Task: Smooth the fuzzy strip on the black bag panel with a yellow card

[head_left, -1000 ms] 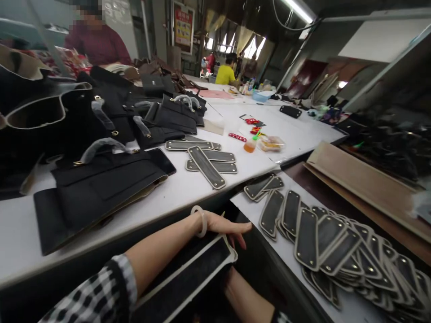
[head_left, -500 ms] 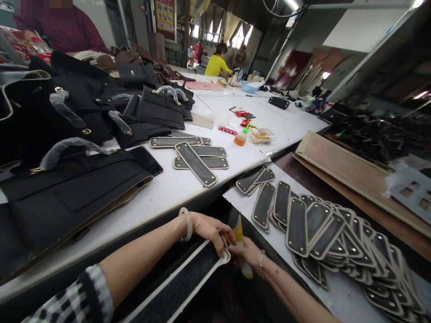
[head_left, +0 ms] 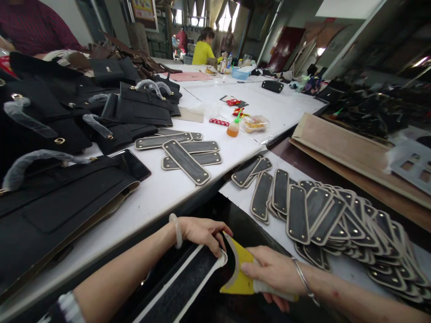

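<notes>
Yellow scraper [head_left: 239, 274], flat w/ a curved edge, sits in the right hand [head_left: 272, 276] at bottom centre; thumb on top, fingers curled under, closed on it; curved edge meets the rounded end of a long black panel [head_left: 183, 287] w/ pale border, which runs from bottom centre toward the lower left; left hand [head_left: 202, 232] pinches that end, fingers bent over the border, 1 pale bangle [head_left: 176, 230] on the wrist; 1 thin metal bracelet [head_left: 303, 280] on the right wrist; above, mid-frame, 5 similar panels [head_left: 185, 154] lie criss-crossed on the white table [head_left: 161, 193], 1 slanted over the others; lower right, a big overlapping heap of shorter panels [head_left: 323, 220], too many to count; 1 phone [head_left: 131, 163] just left of the 5; black handbags [head_left: 57, 197] w/ wrapped handles fill the left side, count unclear; 1 small orange bottle [head_left: 233, 128] w/ green tip upper centre, beside 1 clear bag [head_left: 256, 123]; brown boards [head_left: 353, 152] on the right; 1 person in yellow [head_left: 203, 49] far top centre; 1 dark red sleeve [head_left: 33, 27] upper left.
</notes>
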A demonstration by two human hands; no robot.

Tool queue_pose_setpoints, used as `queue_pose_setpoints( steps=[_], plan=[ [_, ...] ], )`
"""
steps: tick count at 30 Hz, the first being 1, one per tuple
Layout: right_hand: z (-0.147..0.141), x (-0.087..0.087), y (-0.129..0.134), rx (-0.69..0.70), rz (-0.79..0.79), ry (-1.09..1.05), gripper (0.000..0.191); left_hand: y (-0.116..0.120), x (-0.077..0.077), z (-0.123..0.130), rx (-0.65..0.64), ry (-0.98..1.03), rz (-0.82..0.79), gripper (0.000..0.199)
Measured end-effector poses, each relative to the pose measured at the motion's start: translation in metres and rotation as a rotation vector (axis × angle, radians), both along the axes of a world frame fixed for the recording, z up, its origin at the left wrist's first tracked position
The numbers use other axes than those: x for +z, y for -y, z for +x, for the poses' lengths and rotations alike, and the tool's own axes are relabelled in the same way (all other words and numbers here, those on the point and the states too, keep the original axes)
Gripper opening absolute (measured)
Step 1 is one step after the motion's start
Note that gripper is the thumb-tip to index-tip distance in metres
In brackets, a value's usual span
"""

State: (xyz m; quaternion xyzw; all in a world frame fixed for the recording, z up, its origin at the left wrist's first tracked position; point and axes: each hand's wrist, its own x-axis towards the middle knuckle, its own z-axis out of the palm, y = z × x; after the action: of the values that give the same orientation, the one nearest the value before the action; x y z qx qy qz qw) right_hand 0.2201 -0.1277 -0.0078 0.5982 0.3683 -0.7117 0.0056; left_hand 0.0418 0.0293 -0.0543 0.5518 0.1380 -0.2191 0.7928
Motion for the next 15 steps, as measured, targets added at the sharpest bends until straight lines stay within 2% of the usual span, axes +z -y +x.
queue_pose_setpoints(
  steps=[6, 11, 15],
  plan=[
    [-0.010, 0.002, -0.013, 0.008, -0.023, 0.034, 0.015, 0.001, 0.006, -0.004, 0.021, -0.064, 0.061, 0.106],
    [-0.013, 0.006, -0.017, 0.011, -0.031, 0.029, 0.014, 0.001, 0.009, -0.003, 0.014, -0.087, 0.099, 0.117],
    [-0.013, 0.002, -0.017, -0.008, -0.059, 0.016, 0.014, 0.000, 0.012, -0.003, 0.007, -0.075, 0.116, 0.123]
  ],
)
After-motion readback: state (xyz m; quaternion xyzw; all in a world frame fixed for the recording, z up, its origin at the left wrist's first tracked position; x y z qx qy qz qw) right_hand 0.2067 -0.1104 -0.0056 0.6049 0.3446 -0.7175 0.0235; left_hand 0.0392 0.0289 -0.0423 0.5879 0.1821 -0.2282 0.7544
